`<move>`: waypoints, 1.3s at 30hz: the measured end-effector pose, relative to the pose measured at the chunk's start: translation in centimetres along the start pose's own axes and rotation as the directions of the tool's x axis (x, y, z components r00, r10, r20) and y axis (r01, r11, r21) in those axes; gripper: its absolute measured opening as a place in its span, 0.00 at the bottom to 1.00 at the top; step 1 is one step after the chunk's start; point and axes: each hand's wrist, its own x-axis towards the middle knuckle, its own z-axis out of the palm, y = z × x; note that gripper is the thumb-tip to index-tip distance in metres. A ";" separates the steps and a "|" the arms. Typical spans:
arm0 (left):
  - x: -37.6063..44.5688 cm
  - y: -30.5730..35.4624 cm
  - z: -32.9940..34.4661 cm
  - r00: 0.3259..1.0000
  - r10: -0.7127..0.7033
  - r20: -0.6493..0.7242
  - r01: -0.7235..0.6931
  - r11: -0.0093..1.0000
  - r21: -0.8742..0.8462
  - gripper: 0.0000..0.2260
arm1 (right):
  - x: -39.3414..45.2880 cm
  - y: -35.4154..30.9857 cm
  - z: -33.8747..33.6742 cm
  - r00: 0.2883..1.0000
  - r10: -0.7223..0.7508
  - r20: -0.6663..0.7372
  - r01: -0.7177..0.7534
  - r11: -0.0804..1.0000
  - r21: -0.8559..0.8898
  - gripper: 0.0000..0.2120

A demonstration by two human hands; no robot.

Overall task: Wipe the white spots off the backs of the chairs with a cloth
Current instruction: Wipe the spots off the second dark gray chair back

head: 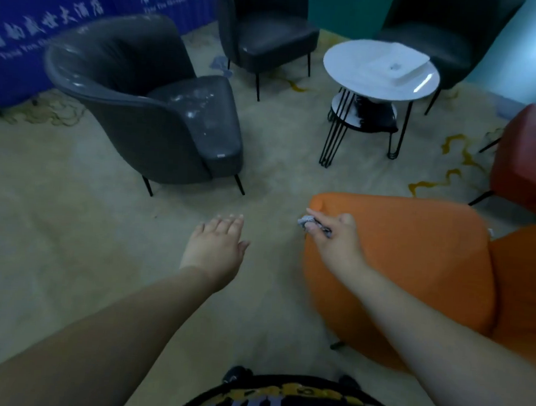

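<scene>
Beige patterned carpet (pixel 67 236) is lying under grey armchairs (pixel 146 105), a round white table (pixel 380 68) and an orange chair (pixel 415 260). Left hand (pixel 216 246) is hovering flat, fingers released. Right hand (pixel 337 236) is pinching a crumpled cloth (pixel 306 221), seemingly touching the orange chair's back edge.
</scene>
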 end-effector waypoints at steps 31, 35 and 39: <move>18.5 -10.3 -5.9 0.995 -0.078 -0.057 0.079 0.996 0.028 0.25 | 22.4 -5.6 6.5 1.000 0.024 -0.012 -0.025 1.000 -0.016 0.14; 21.1 -11.3 -6.1 0.997 -0.074 -0.012 0.074 0.995 0.065 0.26 | 25.6 -5.4 6.7 0.999 0.033 -0.017 -0.033 0.999 -0.009 0.14; 25.0 -12.5 -6.1 0.997 -0.071 0.028 0.069 0.997 0.045 0.26 | 29.0 -5.3 7.8 0.999 0.047 -0.016 -0.047 0.999 -0.016 0.14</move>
